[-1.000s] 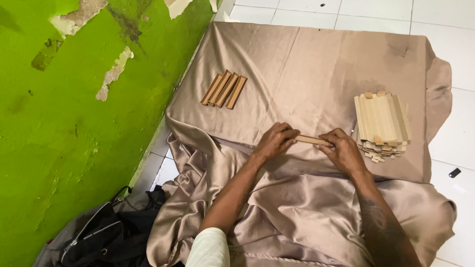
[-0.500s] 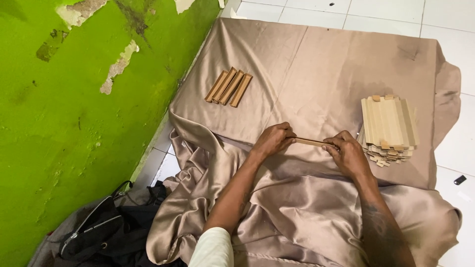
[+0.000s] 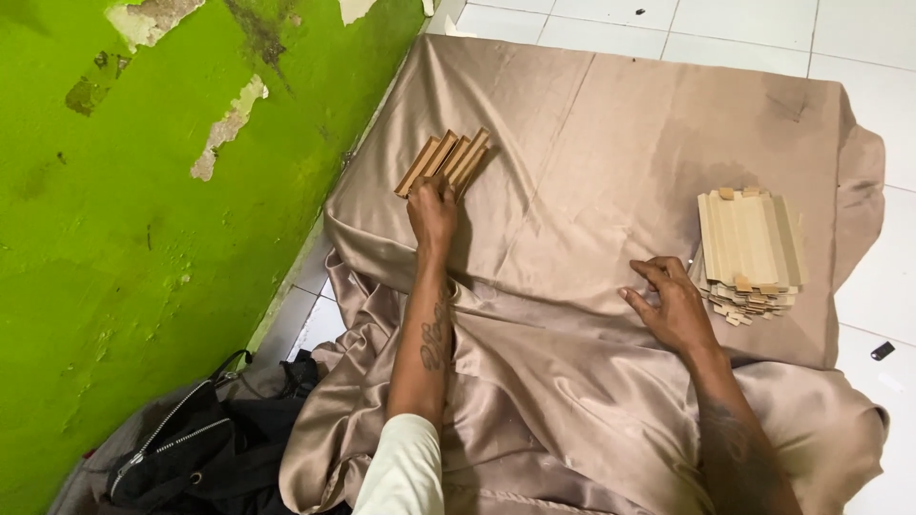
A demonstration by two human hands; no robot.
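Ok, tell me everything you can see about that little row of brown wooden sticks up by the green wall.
The row of brown sticks is a handful of flat, wood-like strips, darker than the pale stack to the right. They lie side by side, touching, slanted diagonally, on the tan satin cloth near its edge by the green wall. The left hand rests at their lower ends, fingertips touching them. Their exact count is hard to tell.

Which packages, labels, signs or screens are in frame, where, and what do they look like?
None: no package, label, sign or screen shows.
Closest to a container: black zipped bag, bottom left by the green wall, soft and slumped.
Left hand touches a row of brown wooden sticks on the tan cloth.
Right hand lies beside a pale wooden slat stack.
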